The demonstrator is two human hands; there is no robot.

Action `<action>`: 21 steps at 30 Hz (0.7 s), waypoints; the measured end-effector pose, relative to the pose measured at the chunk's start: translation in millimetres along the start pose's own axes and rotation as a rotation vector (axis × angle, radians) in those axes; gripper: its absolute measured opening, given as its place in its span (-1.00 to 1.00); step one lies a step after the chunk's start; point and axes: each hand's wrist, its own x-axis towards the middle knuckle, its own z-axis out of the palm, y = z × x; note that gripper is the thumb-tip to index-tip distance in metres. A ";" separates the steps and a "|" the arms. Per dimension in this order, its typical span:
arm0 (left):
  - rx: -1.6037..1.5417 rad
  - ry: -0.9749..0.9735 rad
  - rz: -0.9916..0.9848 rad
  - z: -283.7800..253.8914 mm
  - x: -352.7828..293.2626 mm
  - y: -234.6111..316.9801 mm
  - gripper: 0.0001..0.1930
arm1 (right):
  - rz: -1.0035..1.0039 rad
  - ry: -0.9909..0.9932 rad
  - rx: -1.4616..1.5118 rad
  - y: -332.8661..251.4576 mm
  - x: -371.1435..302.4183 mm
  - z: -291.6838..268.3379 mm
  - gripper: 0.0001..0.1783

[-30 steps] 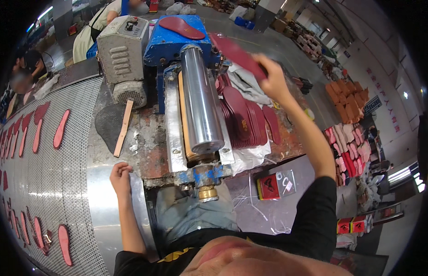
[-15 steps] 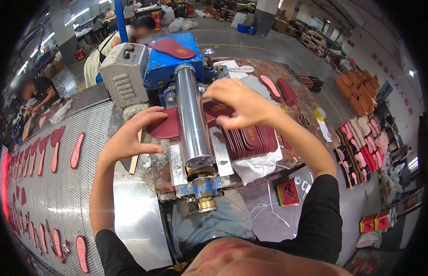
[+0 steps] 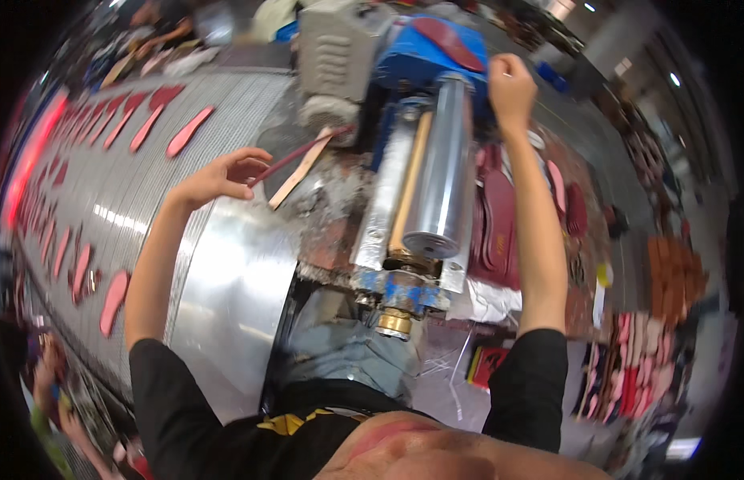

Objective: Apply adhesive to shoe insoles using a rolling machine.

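My left hand (image 3: 228,174) grips one end of a dark red insole (image 3: 296,154), seen nearly edge-on to the left of the roller machine. A wooden stick (image 3: 302,172) lies on the worn bench close below that insole. My right hand (image 3: 512,90) is curled closed beside the machine's blue housing (image 3: 412,58). Whatever those fingers hold, if anything, is hidden. Between my hands stands the shiny metal roller (image 3: 442,180). Another dark red insole (image 3: 448,42) rests on top of the housing. Right of the roller is a stack of dark red insoles (image 3: 498,228), partly behind my right forearm.
On the left, a wide mesh conveyor (image 3: 156,192) carries rows of pink and red insoles. A grey motor box (image 3: 334,60) stands beside the blue housing. More insoles (image 3: 576,210) lie on the right of the bench. A rack of insoles (image 3: 628,364) is at the far right.
My left hand has drawn away from the roller leftward, now with an insole in it. My right hand has moved up beside the housing and closed. The view has swung left.
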 end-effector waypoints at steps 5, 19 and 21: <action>-0.742 0.526 -0.129 -22.0 -98.4 -91.9 -0.43 | 0.037 -0.027 0.072 -11.7 -3.5 7.2 -0.76; -0.523 0.946 -0.634 -125.6 -144.1 -232.1 -0.54 | 0.048 0.008 0.075 -2.0 -3.4 7.7 -0.77; -0.495 0.995 -0.567 -121.3 -86.6 -230.3 -0.57 | 0.040 0.000 0.058 0.4 -6.4 4.9 -0.77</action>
